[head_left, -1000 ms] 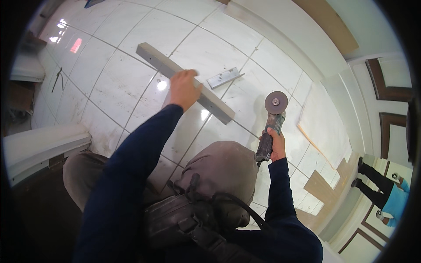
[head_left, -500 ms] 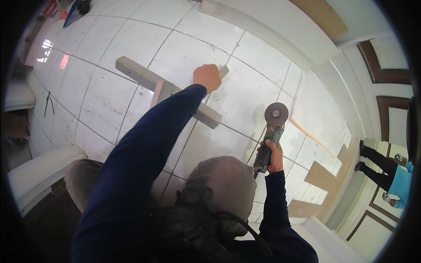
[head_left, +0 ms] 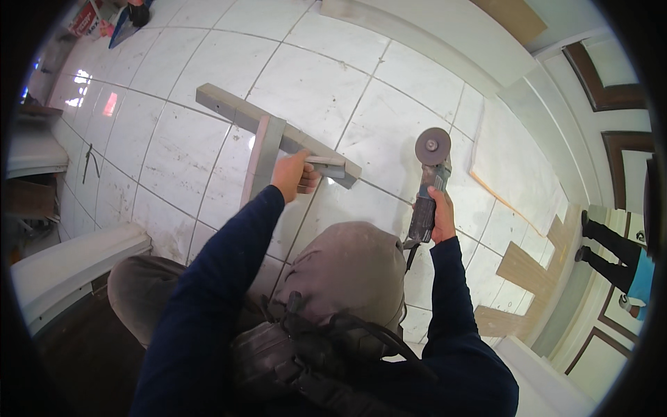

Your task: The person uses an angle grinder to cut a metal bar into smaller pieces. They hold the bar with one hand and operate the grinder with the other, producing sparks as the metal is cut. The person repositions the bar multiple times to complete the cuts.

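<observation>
My right hand [head_left: 442, 214] is closed round the body of an angle grinder [head_left: 425, 187], whose round disc points away from me. My left hand [head_left: 295, 174] grips a short, thin grey strip [head_left: 326, 162] by one end. That strip lies over or just above the near right end of a long grey bar [head_left: 236, 112] on the floor; whether they touch I cannot tell. A second grey piece [head_left: 267, 142] with a pale pinkish side lies against or across the long bar, left of my left hand. My fingertips under the strip are partly hidden.
White floor tiles [head_left: 354, 118] spread around the work. Brown wood-look planks [head_left: 517, 267] lie at the right, near a pale sheet with an orange edge [head_left: 507, 205]. A person in a blue top [head_left: 643, 281] stands far right. A white ledge [head_left: 76, 267] is at left.
My left hand has come back toward me and left with the grey strip, down to the long bar's end. The grinder has shifted slightly away from me, still in my right hand.
</observation>
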Available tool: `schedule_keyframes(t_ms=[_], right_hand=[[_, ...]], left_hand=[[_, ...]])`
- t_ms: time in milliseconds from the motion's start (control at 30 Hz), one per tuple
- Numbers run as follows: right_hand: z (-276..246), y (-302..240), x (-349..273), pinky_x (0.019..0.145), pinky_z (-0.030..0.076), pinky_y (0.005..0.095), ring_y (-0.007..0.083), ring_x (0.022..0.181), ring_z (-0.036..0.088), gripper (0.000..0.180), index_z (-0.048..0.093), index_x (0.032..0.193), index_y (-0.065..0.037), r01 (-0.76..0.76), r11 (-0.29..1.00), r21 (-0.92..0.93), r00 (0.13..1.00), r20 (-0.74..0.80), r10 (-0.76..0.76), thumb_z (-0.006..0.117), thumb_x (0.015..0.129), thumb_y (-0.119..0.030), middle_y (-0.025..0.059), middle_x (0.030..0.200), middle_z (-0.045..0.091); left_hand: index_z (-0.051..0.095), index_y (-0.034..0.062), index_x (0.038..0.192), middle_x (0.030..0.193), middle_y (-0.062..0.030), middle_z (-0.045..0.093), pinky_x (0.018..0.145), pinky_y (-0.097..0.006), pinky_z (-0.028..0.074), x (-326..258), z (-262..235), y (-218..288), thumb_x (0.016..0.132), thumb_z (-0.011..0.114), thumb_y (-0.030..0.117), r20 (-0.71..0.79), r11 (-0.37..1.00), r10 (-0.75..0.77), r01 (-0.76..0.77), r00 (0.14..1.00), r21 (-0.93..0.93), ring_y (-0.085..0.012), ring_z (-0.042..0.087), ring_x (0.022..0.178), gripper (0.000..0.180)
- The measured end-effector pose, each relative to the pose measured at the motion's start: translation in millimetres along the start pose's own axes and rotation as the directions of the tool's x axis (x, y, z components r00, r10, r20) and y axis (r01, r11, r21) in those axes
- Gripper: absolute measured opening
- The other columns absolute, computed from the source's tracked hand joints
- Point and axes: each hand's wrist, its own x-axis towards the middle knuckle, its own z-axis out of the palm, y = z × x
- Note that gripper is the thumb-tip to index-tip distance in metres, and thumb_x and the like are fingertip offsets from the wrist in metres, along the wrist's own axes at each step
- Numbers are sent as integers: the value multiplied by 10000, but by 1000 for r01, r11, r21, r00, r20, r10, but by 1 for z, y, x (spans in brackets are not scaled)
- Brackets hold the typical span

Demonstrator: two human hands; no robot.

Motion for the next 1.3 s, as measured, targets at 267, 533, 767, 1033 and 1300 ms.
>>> schedule_keyframes(t_ms=[267,533,767,1033,1300], right_hand=[[6,-14,0,759,562,313,170,830,667,491,574,1237,30,144,946,-291,987,-22,-157,809,880,-211,96,1005,691],[27,-42,-24,877,574,453,354,1066,712,702,550,1366,-68,206,197,-958,835,67,-546,837,780,-329,145,1241,698],[56,-55,-14,855,580,463,322,1097,680,649,553,1334,-114,349,-97,-932,791,348,-503,827,782,-317,130,1177,661],[101,-63,9,844,585,457,330,1055,682,621,543,1330,-120,441,-264,-858,748,514,-419,809,795,-290,130,1151,650],[98,-56,9,848,580,451,330,1058,677,638,536,1332,-130,425,-316,-848,755,525,-394,823,783,-287,124,1152,640]], left_hand=[[659,74,945,1052,-138,693,902,-450,507,20,-43,-12,830,678,111,601,-456,776,-487,193,745,-343,643,1053,122],[706,67,1040,1071,-140,705,939,-468,517,18,-17,8,864,672,94,424,-191,753,-449,504,873,-348,646,1080,181],[720,71,1015,1057,-135,720,921,-493,538,20,-12,-1,884,686,141,253,9,772,-409,583,913,-348,664,1089,152],[731,70,975,1044,-142,730,918,-485,546,20,-12,-4,868,674,128,236,11,799,-405,554,914,-351,679,1062,134],[742,63,939,993,-152,731,880,-494,551,19,-13,-2,854,658,136,253,10,798,-433,547,901,-366,689,1016,141]])
